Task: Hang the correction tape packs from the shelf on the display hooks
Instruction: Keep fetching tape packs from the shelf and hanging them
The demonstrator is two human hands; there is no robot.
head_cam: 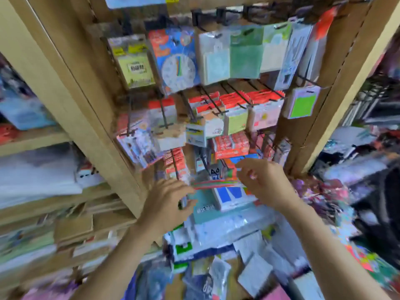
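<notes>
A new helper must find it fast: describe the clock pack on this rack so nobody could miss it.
Look at the brown hook panel between the two wooden uprights, upper row of hanging packs. The clock pack hangs second from the left, between a yellow-green pack and pale green sheet packs. Only it shows a round white clock face on blue and orange card.
</notes>
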